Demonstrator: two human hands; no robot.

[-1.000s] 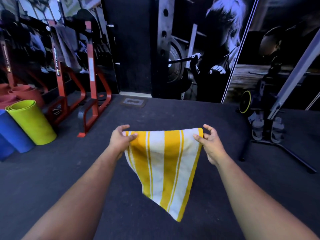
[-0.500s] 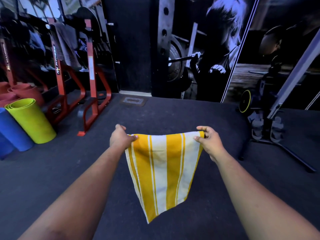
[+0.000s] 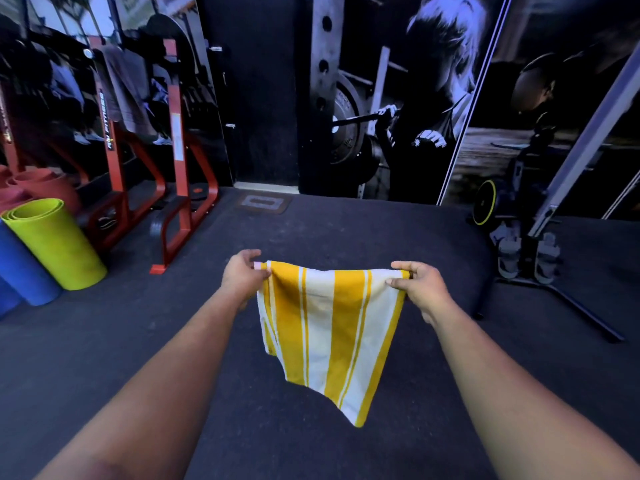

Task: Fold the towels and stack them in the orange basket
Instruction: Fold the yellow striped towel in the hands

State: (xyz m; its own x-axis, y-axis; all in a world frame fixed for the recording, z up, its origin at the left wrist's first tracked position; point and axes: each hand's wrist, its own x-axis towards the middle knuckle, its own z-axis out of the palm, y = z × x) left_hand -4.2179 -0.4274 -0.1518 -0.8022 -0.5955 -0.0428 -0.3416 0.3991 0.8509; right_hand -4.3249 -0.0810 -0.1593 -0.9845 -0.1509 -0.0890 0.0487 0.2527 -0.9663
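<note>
A yellow-and-white striped towel [image 3: 329,334] hangs in the air in front of me, stretched along its top edge above the dark floor. My left hand [image 3: 242,277] pinches the top left corner. My right hand [image 3: 420,287] pinches the top right corner. The cloth hangs doubled, and its lowest corner points down to the right. No orange basket is in view.
Rolled green mat [image 3: 55,242] and blue mat [image 3: 20,271] lie at the left. A red weight rack [image 3: 173,168] stands behind them. An exercise machine with a black floor frame [image 3: 540,251] stands at the right. Dark rubber floor [image 3: 311,223] stretches ahead to the wall.
Both hands stay on the top corners and have shifted slightly. The hanging part has swung, so its low corner went from right to left and back to the right.
</note>
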